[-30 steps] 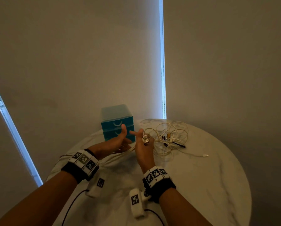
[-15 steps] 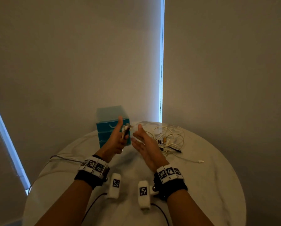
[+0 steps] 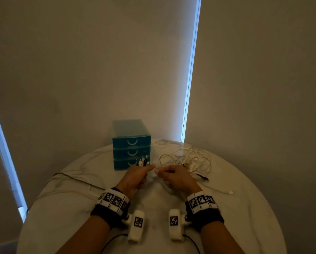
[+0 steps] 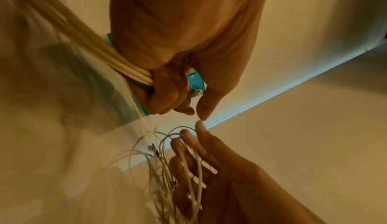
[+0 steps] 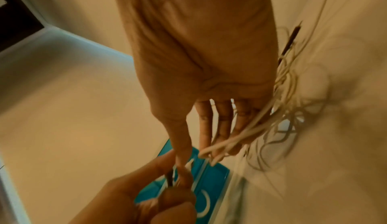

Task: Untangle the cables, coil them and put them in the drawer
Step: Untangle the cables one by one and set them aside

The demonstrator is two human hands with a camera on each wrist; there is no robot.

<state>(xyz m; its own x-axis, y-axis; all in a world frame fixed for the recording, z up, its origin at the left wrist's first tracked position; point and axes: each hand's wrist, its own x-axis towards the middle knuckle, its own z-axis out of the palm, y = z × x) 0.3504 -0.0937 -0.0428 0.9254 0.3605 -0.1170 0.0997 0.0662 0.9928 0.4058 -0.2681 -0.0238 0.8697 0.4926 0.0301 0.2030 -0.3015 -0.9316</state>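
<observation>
My left hand [image 3: 135, 177] clenches a bundle of smooth white cable strands [image 4: 117, 57], plugs poking up from the fist. My right hand [image 3: 175, 177] lies loose, fingers [image 5: 224, 121] threaded through thin looping white cables [image 3: 190, 160] tangled at the round marbled counter's [image 3: 245, 217] far edge, beside the teal plastic three-drawer box [image 3: 131, 143].

Right hand [image 5: 201, 58] over white cables [image 5: 286, 98] — strands across straight fingers [image 5: 225, 119], teal drawer unit [image 5: 209, 186] beyond.
</observation>
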